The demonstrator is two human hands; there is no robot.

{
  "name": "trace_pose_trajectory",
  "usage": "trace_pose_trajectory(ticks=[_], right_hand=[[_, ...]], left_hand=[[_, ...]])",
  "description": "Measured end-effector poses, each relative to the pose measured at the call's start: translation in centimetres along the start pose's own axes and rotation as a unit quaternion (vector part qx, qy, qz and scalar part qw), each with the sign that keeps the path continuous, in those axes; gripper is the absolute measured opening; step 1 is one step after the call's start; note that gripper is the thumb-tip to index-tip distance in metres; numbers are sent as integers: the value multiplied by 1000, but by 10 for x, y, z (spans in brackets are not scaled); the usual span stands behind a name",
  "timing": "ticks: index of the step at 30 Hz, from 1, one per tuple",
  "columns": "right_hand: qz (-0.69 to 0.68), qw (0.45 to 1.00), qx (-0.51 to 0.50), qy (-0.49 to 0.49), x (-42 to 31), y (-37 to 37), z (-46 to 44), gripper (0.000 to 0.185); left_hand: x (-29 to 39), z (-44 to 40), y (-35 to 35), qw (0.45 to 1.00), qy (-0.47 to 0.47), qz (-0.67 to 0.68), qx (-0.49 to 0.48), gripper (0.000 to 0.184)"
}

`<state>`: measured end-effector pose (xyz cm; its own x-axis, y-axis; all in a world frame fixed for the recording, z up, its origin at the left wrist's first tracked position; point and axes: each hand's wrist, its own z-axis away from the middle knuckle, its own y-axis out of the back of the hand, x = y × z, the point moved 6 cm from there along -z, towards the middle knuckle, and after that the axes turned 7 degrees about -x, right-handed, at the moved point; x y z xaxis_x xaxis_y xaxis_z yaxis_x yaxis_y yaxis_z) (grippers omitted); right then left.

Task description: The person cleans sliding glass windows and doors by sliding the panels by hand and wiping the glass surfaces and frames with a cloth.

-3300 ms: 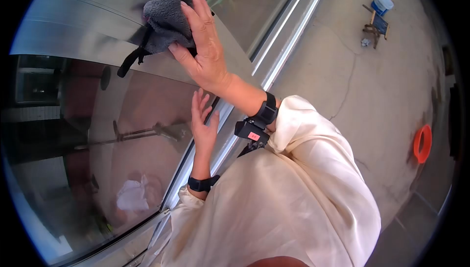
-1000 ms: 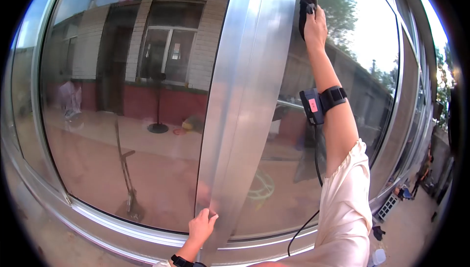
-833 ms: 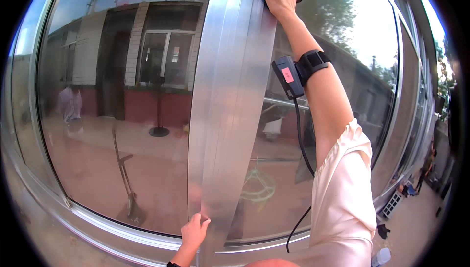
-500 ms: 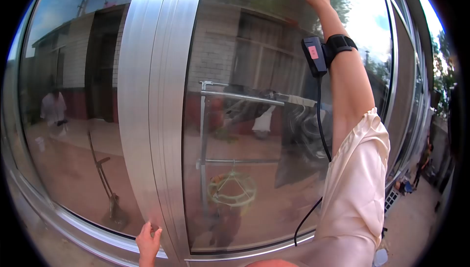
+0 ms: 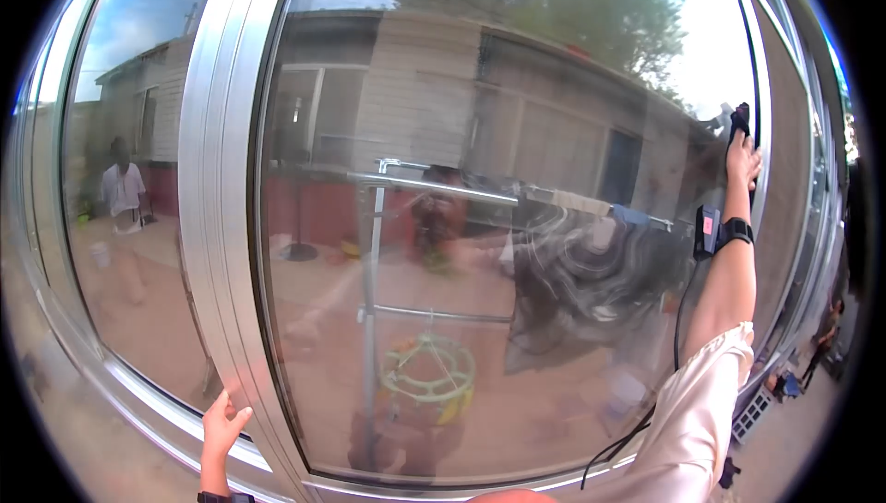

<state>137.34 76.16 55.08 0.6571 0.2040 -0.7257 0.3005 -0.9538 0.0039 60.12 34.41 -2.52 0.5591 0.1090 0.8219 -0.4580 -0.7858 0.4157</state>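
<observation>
My right hand (image 5: 744,163) is stretched out to the right edge of the large glass pane (image 5: 443,254), its fingers closed on a dark cloth (image 5: 739,121) held against the glass beside the frame. A black device with a pink label (image 5: 708,225) is strapped to that wrist, and a cable hangs from it. Low on the left, my left hand (image 5: 226,425) is by the silver metal post (image 5: 226,180), thumb and fingers apart, holding nothing. A black band circles the left wrist.
Left of the post stands another glass pane (image 5: 129,254). The panes reflect a drying rack, a building and trees. At the lower right, a person (image 5: 823,346) is in the distance, near a grey crate (image 5: 752,413) and a dark item (image 5: 729,473) on the ground.
My right hand has moved with the cloth from the metal post across the pane to its right edge, and lower. The view has turned right. My left hand stays low by the post.
</observation>
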Motion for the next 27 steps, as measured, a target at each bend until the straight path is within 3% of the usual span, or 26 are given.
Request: trace_pose_trajectory(ticks=[2,5,6,9,14,18,19,20,22,27], right_hand=[[-31,998,2,-53,0,7,12,55],[-40,997,57,-37,-26,2,12,50],[-66,993,94,0,-47,-3,13,50],[-167,983,70,31,-157,17,69,46],[-211,911,24,353,-371,39,188,46],[-192,842,34,503,-508,55,310,46],[-140,813,85,559,-521,75,353,47],[-128,817,84,555,-536,93,383,47],[-193,812,-48,549,-551,106,417,48],[-211,798,-32,564,-551,90,390,49]], left_hand=[[5,2,5,1000,18,-25,9,62],[7,4,5,997,12,-80,-12,67],[12,6,8,997,13,-75,-2,67],[18,4,8,994,2,-104,-17,72],[8,4,2,989,12,-140,-42,79],[8,4,0,989,9,-146,-17,78],[9,5,1,992,8,-129,-10,75],[8,4,2,994,4,-113,-7,72],[6,1,2,993,-2,-118,-18,68],[9,3,2,995,-3,-97,28,53]])
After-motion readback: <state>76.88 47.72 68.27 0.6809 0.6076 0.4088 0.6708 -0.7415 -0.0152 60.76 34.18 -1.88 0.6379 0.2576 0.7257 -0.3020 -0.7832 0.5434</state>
